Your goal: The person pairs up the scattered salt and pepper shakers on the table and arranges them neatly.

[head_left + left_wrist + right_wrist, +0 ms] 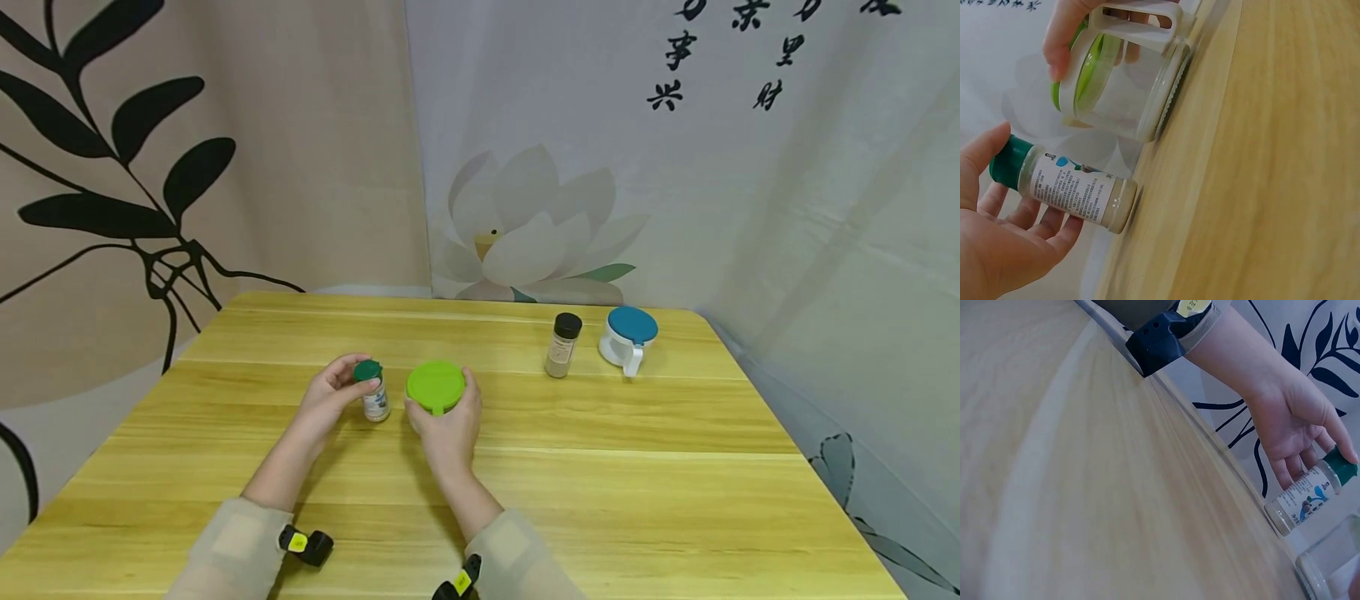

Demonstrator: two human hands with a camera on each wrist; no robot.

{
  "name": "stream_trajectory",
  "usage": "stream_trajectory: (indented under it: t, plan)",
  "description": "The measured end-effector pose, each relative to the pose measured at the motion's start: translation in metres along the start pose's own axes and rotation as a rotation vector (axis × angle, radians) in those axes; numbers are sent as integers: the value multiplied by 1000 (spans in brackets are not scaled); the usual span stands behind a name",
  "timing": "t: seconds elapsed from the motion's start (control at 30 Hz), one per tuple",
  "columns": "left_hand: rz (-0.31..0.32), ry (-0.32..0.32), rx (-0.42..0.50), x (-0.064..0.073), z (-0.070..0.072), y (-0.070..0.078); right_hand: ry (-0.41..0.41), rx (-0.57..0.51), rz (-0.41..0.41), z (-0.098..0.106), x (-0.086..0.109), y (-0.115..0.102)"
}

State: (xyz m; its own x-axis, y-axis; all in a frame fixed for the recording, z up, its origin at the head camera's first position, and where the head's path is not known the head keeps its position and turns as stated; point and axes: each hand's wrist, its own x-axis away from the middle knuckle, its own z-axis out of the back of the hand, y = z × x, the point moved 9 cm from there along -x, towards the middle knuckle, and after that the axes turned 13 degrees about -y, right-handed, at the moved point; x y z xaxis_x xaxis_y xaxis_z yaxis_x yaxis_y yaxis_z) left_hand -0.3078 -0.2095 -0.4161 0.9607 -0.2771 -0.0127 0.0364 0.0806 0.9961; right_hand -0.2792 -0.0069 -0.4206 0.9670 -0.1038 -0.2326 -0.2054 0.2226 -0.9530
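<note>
A small shaker bottle (376, 405) with a dark green cap and a printed label stands upright on the table, pale contents showing at its base in the left wrist view. My left hand (328, 392) holds it from the left, thumb at the cap and the fingers behind the label. Just to its right is a clear glass jar (1125, 94) with a bright green lid (436, 385) and a white handle (1138, 25). Fingers and thumb of my right hand (454, 429) grip this jar around its upper part; in the right wrist view that hand is almost wholly hidden.
Farther back on the wooden table (637, 483) stand a black-capped shaker bottle (561, 350) and, right of it, a white-handled jar (619, 348) with a blue lid. Printed curtains (337, 150) hang behind the table's far edge.
</note>
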Motion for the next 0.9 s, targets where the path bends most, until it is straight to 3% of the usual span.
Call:
stream_trajectory:
  t: [0.9]
  plan:
    - [-7,-15,-24,-2,-1,-3,-40,-4,10,-5,-1,3]
